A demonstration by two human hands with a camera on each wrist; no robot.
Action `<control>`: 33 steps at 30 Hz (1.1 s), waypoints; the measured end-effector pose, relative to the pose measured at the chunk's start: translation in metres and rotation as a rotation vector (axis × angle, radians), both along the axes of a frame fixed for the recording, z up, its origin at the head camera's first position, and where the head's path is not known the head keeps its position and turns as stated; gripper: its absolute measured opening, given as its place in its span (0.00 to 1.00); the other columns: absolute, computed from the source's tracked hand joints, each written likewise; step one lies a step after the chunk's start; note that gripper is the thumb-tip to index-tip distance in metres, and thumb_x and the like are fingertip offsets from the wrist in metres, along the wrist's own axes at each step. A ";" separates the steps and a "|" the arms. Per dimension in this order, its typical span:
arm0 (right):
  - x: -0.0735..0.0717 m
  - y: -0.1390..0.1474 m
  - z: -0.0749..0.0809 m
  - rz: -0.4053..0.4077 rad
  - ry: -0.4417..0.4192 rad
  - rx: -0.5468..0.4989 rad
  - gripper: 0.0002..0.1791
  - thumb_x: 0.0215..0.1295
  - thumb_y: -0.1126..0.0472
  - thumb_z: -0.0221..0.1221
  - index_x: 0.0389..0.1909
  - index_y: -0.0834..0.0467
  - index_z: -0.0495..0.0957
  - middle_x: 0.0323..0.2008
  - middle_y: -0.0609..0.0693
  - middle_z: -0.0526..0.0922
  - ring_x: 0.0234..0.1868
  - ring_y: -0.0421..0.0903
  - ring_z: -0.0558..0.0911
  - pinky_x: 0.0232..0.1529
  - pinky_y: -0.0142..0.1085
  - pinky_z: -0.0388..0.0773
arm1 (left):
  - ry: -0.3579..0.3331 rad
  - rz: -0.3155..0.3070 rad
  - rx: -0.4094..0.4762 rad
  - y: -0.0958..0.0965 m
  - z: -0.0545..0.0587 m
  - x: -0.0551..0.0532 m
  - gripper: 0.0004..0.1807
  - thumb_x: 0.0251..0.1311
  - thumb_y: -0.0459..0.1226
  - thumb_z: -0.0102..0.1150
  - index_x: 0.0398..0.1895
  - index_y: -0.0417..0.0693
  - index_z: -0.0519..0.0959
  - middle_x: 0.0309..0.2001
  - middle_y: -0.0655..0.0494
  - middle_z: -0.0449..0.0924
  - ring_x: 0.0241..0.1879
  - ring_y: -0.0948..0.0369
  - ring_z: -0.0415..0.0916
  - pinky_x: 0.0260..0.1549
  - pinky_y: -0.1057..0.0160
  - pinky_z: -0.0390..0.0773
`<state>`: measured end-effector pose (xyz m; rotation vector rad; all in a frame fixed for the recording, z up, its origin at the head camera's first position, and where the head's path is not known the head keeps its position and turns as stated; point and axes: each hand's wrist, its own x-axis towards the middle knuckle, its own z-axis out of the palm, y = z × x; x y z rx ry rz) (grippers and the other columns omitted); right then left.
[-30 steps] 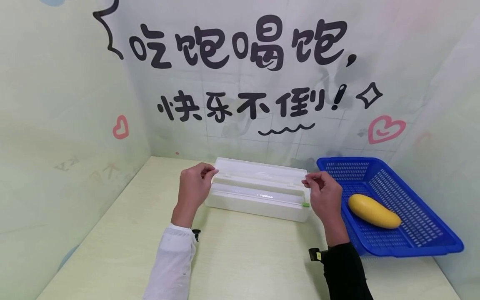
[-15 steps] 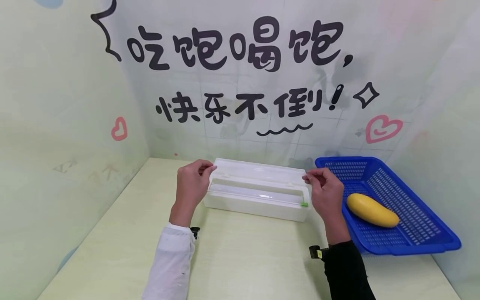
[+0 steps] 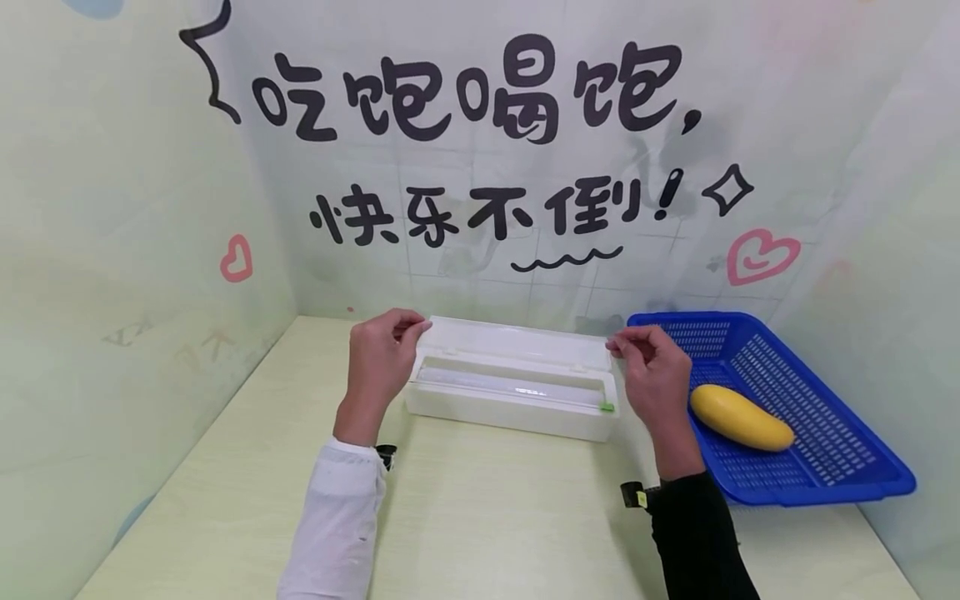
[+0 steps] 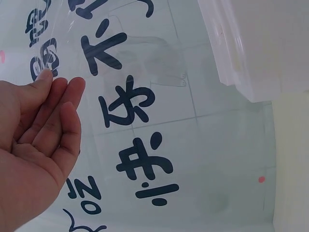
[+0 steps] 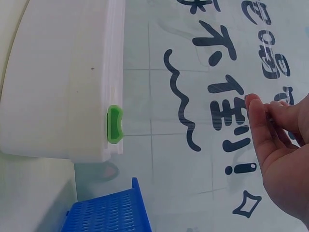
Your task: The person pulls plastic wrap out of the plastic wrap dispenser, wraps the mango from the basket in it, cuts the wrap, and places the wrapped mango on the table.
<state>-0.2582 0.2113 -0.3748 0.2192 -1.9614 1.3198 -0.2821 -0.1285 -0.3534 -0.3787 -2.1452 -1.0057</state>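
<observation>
A long white cling film dispenser (image 3: 510, 423) rests on the table near the back wall, its lid (image 3: 517, 343) tipped back. A green slide cutter (image 5: 115, 124) sits at the right end of its front edge. My left hand (image 3: 378, 367) pinches one corner of the clear cling film (image 4: 44, 24) between thumb and fingers, above the dispenser's left end. Over the right end, my right hand (image 3: 660, 387) pinches the other corner. The film is see-through and shows mainly as creases and glints near the fingers in the wrist views.
To the right stands a blue perforated basket (image 3: 847, 498) with a yellow, mango-like fruit (image 3: 741, 418) in it. A printed backdrop (image 3: 480, 283) closes off the back of the pale wooden table (image 3: 495, 517).
Both hands have risen a little relative to the dispenser, still pinching the film. Dispenser, basket and fruit keep their places while the head view shifts slightly.
</observation>
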 end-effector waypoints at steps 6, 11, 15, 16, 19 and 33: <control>0.001 0.001 0.005 0.004 -0.001 -0.001 0.04 0.69 0.71 0.59 0.40 0.68 0.81 0.36 0.62 0.86 0.33 0.30 0.84 0.39 0.21 0.80 | 0.032 -0.003 0.002 0.000 0.005 0.002 0.06 0.60 0.31 0.69 0.34 0.35 0.86 0.32 0.42 0.88 0.29 0.52 0.87 0.33 0.55 0.86; 0.003 0.001 0.011 0.012 0.007 0.009 0.04 0.70 0.71 0.58 0.40 0.69 0.80 0.35 0.62 0.86 0.33 0.30 0.84 0.39 0.21 0.80 | 0.045 -0.005 0.005 -0.001 0.010 0.003 0.05 0.59 0.30 0.70 0.33 0.35 0.86 0.32 0.42 0.88 0.30 0.52 0.87 0.33 0.56 0.86; 0.004 0.001 0.016 0.020 0.022 0.000 0.04 0.69 0.73 0.58 0.40 0.70 0.80 0.34 0.64 0.86 0.32 0.30 0.84 0.38 0.22 0.81 | 0.049 -0.004 0.009 0.000 0.014 0.006 0.05 0.59 0.31 0.70 0.34 0.35 0.86 0.32 0.42 0.88 0.30 0.51 0.87 0.48 0.48 0.83; 0.004 0.001 0.017 0.021 0.025 -0.003 0.04 0.69 0.73 0.58 0.40 0.70 0.80 0.34 0.64 0.86 0.32 0.29 0.84 0.38 0.22 0.81 | 0.049 -0.004 0.011 0.000 0.014 0.007 0.06 0.59 0.32 0.70 0.34 0.35 0.86 0.32 0.42 0.88 0.30 0.51 0.87 0.55 0.43 0.79; 0.005 0.001 0.021 0.011 0.033 0.002 0.04 0.69 0.72 0.58 0.40 0.70 0.80 0.34 0.64 0.86 0.31 0.28 0.84 0.37 0.21 0.80 | 0.052 -0.002 0.015 0.001 0.017 0.009 0.06 0.59 0.32 0.70 0.34 0.36 0.86 0.32 0.42 0.88 0.30 0.50 0.87 0.65 0.31 0.63; 0.006 0.002 0.042 0.005 0.092 0.045 0.06 0.71 0.69 0.58 0.41 0.69 0.81 0.34 0.63 0.87 0.32 0.27 0.83 0.38 0.19 0.79 | 0.142 -0.016 0.007 -0.002 0.036 0.010 0.05 0.59 0.30 0.70 0.33 0.34 0.86 0.32 0.41 0.88 0.30 0.50 0.88 0.34 0.55 0.86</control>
